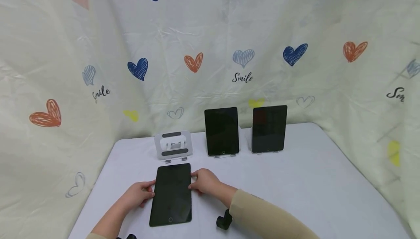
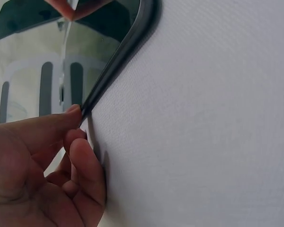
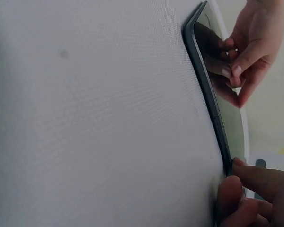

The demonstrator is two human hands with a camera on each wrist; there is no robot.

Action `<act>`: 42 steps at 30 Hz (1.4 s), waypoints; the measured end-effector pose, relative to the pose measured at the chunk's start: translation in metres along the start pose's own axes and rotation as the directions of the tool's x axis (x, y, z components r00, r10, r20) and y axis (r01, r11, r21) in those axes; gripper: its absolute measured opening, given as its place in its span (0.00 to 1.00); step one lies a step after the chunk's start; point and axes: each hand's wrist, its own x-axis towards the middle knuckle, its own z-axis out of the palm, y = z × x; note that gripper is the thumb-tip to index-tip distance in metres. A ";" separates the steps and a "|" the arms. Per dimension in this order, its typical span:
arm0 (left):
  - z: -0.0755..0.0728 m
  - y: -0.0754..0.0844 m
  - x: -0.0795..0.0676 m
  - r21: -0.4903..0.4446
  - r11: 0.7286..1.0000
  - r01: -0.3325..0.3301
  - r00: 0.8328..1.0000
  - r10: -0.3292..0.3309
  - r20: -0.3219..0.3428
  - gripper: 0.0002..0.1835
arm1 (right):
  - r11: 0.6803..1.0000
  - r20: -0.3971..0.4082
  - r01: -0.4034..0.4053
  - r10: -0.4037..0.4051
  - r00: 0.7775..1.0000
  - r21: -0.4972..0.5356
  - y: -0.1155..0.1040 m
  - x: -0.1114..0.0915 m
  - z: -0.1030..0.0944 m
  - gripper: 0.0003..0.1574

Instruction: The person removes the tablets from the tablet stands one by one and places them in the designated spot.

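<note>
A black tablet (image 1: 172,195) with a round button at its near end lies face up low over the white table, between both hands. My left hand (image 1: 137,194) pinches its left edge, thumb on top and fingertips at the underside, as the left wrist view shows on the tablet's rim (image 2: 120,59). On the opposite long edge, my right hand (image 1: 207,182) pinches with thumb and fingers; the right wrist view shows these fingers (image 3: 230,194) close to the cloth. Whether the tablet's far end is raised off the table I cannot tell. Just beyond it stands a bare grey-white tablet stand (image 1: 175,152).
Two more black tablets, a middle one (image 1: 222,131) and a right one (image 1: 269,128), lean upright on stands along the table's back edge. A patterned curtain (image 1: 210,31) hangs behind. Near the right forearm is a small black object (image 1: 224,220) at the wrist.
</note>
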 end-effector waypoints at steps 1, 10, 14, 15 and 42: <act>0.000 -0.001 0.000 -0.001 1.000 -0.001 1.000 0.001 -0.001 0.29 | 1.000 0.002 0.001 -0.001 1.000 0.007 0.001 0.000 0.000 0.33; -0.002 0.000 -0.001 -0.006 1.000 0.015 1.000 -0.015 -0.001 0.30 | 0.998 0.030 -0.012 0.010 0.999 0.066 0.012 0.000 0.000 0.34; -0.002 0.001 -0.002 -0.006 1.000 0.030 1.000 -0.030 0.006 0.30 | 0.998 0.030 -0.008 0.006 1.000 0.069 0.014 0.000 0.001 0.34; -0.002 0.002 -0.001 -0.009 0.999 0.037 0.999 -0.037 0.004 0.30 | 0.998 0.029 -0.004 0.002 1.000 0.069 0.014 0.000 0.001 0.34; 0.000 0.028 -0.009 -0.048 0.999 0.023 0.988 -0.031 -0.150 0.24 | 0.991 -0.046 0.052 -0.047 0.998 0.120 0.029 -0.015 -0.033 0.32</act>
